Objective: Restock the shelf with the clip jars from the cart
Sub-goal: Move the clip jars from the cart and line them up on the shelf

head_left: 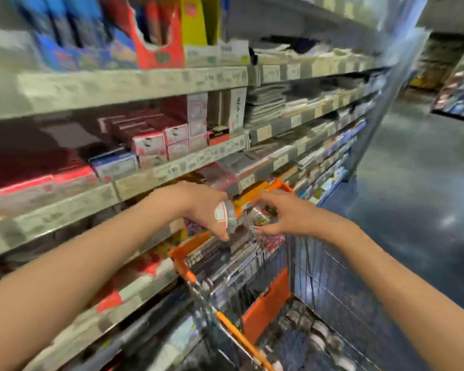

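Store aisle, frame heavily motion-blurred. Dark glossy floor (412,183) runs open to the right of the cart (319,277) and on toward the far end; shelving (134,87) stands tight along the cart's left side, several tiers with pale price strips on the front edges. The cart is wire mesh with orange plastic corners and an orange panel, its near-left rim almost against the shelf fronts.

Left hand (204,207) above the cart's far end, fingers curled around a clear clip jar (226,215) lying on its side, white-and-red labelled lid facing the camera. Right hand (287,215) just right of it, fingers curled over a second jar (260,215) with colourful contents; the two jars are close together, contact unclear. More jars (319,333) sit low in the cart's near basket, grey lids up, blurred.

Left of the cart: red and white boxes (150,140) on a middle tier, blue and red packs on the top tier, stacked paper goods further along.

Price tags show digits, roughly "4.90" on a few; other label text unreadable
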{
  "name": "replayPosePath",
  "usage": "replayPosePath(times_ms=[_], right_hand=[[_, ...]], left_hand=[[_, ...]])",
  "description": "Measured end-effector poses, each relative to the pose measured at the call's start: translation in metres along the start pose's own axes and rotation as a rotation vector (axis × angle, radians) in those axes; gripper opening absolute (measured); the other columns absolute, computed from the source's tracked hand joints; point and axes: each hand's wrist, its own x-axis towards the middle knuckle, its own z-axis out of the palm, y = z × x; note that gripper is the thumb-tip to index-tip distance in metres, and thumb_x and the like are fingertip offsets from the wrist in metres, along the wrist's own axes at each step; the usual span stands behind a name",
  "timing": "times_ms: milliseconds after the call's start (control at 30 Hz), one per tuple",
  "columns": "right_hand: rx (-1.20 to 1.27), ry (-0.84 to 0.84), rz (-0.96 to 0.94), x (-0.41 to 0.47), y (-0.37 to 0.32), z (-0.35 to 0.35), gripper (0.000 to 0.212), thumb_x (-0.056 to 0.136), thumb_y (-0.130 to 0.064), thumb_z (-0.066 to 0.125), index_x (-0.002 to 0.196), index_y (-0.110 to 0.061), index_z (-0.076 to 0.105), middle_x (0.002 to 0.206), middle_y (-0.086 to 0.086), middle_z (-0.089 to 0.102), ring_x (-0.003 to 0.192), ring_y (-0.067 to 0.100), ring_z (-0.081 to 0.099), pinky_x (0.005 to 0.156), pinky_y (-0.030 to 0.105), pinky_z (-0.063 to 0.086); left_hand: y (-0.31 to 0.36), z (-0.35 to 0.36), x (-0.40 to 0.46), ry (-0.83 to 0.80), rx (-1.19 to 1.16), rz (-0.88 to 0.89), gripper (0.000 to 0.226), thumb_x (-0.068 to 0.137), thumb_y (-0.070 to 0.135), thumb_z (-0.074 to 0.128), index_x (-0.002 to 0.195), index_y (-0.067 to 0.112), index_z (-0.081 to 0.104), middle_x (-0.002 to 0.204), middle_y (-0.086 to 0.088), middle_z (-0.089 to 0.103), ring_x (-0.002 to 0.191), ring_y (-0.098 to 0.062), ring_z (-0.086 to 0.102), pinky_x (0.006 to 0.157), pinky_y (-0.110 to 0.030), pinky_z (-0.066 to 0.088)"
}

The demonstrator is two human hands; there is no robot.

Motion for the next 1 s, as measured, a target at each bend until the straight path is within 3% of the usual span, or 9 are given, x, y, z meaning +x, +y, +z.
replayPosePath(times_ms=[100,233,367,433,600,767,900,1000], right_hand=[[-0.022,0.018,-0.077,0.008,-0.031,-0.013,0.060,0.076,-0.044,0.073,0.128,-0.025,0.049,0.120,0.001,0.051,0.110,0.018,0.050,0.094,0.035,0.043],[-0.004,0.025,-0.214,0.021,-0.072,-0.030,0.058,0.074,-0.044,0.074,0.125,-0.028,0.051,0.117,-0.003,0.051,0.109,0.014,0.051,0.095,0.031,0.043],[-0.033,0.044,-0.336,0.034,-0.105,-0.046,0.053,0.075,-0.040,0.076,0.120,-0.026,0.052,0.105,-0.007,0.051,0.097,0.012,0.051,0.083,0.027,0.045],[-0.039,0.050,-0.411,0.042,-0.121,-0.054,0.053,0.074,-0.039,0.076,0.120,-0.027,0.052,0.096,-0.013,0.048,0.090,0.009,0.049,0.076,0.024,0.042],[-0.049,0.071,-0.567,0.058,-0.159,-0.077,0.052,0.072,-0.040,0.077,0.119,-0.032,0.054,0.106,-0.007,0.054,0.095,0.008,0.050,0.081,0.023,0.041],[-0.035,0.118,-0.701,0.066,-0.197,-0.098,0.051,0.072,-0.041,0.076,0.117,-0.034,0.054,0.111,-0.012,0.056,0.101,0.006,0.052,0.090,0.029,0.045],[-0.005,0.152,-0.776,0.073,-0.221,-0.106,0.049,0.072,-0.043,0.075,0.115,-0.039,0.052,0.113,-0.011,0.054,0.101,0.006,0.052,0.089,0.027,0.045],[0.036,0.203,-0.827,0.075,-0.237,-0.115,0.048,0.070,-0.044,0.075,0.112,-0.041,0.051,0.112,-0.007,0.056,0.096,0.007,0.052,0.087,0.031,0.047]], left_hand=[[-0.017,-0.012,-0.035,-0.014,-0.100,-0.057,0.100,0.074,0.062,0.066,0.151,0.024,0.013,0.147,-0.003,0.040,0.114,-0.019,0.053,0.076,-0.012,0.045],[-0.039,-0.021,-0.070,-0.007,-0.131,-0.136,0.092,0.070,0.061,0.070,0.141,0.015,0.033,0.143,-0.004,0.044,0.123,-0.022,0.047,0.094,-0.026,0.038],[-0.061,-0.033,-0.109,-0.005,-0.168,-0.247,0.101,0.071,0.064,0.068,0.148,0.020,0.022,0.151,0.000,0.035,0.135,-0.020,0.036,0.105,-0.028,0.030],[-0.069,-0.042,-0.129,0.019,-0.176,-0.314,0.098,0.071,0.064,0.067,0.148,0.022,0.023,0.149,0.002,0.037,0.133,-0.018,0.037,0.100,-0.026,0.031],[-0.081,-0.066,-0.172,0.099,-0.220,-0.430,0.080,0.074,0.058,0.069,0.136,0.019,0.039,0.135,0.001,0.050,0.115,-0.016,0.048,0.081,-0.021,0.031],[-0.094,-0.085,-0.211,0.174,-0.272,-0.509,0.074,0.071,0.056,0.073,0.129,0.020,0.045,0.126,0.004,0.054,0.101,-0.013,0.049,0.083,-0.023,0.036],[-0.102,-0.094,-0.238,0.227,-0.291,-0.586,0.071,0.071,0.053,0.074,0.128,0.020,0.047,0.127,0.002,0.055,0.110,-0.016,0.052,0.092,-0.027,0.041],[-0.110,-0.103,-0.255,0.272,-0.268,-0.627,0.055,0.072,0.052,0.074,0.113,0.023,0.051,0.106,0.005,0.060,0.090,-0.012,0.055,0.072,-0.025,0.041]])
